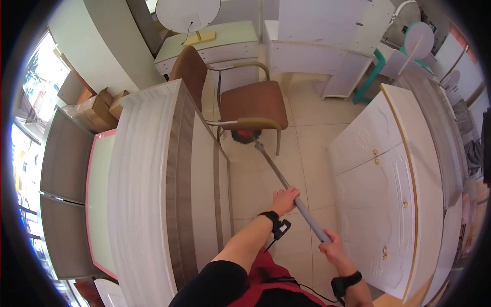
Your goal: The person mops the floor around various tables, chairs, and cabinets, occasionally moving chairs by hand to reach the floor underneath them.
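Observation:
A long grey mop handle (308, 215) slants from lower right up toward the brown chair. My left hand (284, 201) is wrapped round the handle about midway along. Near its lower right end, my right hand (333, 246) grips the same handle. The mop head (246, 136), dark with a red top, rests on the tiled floor (317, 169) at the chair's front edge, partly hidden beneath the seat. Black bands are on both wrists.
The brown chair (254, 105) with metal arms stands ahead. A striped-top cabinet (140, 189) runs along the left, and a white cabinet with gold handles (376, 194) along the right. Cardboard boxes (96, 112) and white desks (307, 56) are farther back.

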`<action>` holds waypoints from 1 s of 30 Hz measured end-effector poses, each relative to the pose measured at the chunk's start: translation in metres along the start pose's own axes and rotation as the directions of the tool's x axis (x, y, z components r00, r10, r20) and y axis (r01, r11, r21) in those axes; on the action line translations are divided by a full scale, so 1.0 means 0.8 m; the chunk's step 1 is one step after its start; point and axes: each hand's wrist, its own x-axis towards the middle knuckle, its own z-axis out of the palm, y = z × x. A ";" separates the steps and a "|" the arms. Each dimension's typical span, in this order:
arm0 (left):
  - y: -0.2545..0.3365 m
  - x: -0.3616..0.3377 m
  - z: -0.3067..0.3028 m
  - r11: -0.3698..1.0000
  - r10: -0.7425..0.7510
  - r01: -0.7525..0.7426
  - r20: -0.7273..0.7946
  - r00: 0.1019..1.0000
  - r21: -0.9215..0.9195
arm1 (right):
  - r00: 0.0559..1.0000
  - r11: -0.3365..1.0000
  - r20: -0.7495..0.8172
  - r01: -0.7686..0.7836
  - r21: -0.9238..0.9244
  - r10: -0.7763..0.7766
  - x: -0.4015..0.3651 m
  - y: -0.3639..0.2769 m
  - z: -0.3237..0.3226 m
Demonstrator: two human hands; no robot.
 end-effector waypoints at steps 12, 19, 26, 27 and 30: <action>-0.073 0.005 -0.008 0.953 -0.055 0.081 -0.097 0.994 0.291 | 0.983 0.986 0.185 0.035 -0.160 -0.004 0.051 -0.020 0.048; 0.010 -0.107 0.080 0.980 0.127 -0.148 0.151 0.980 0.135 | 0.997 0.904 0.044 0.082 -0.420 -0.070 -0.110 0.061 -0.042; 0.116 -0.171 0.209 0.519 0.844 -0.676 0.190 0.501 -0.524 | 0.975 0.887 -0.216 -0.062 -0.458 -0.044 -0.332 0.157 -0.146; 0.140 -0.183 0.231 0.487 0.866 -0.666 0.216 0.451 -0.564 | 0.972 0.922 -0.233 -0.104 -0.372 0.015 -0.367 0.144 -0.150; 0.202 -0.218 0.271 0.469 0.883 -0.568 0.351 0.311 -0.677 | 0.897 0.920 -0.352 -0.346 -0.185 0.267 -0.447 0.169 -0.173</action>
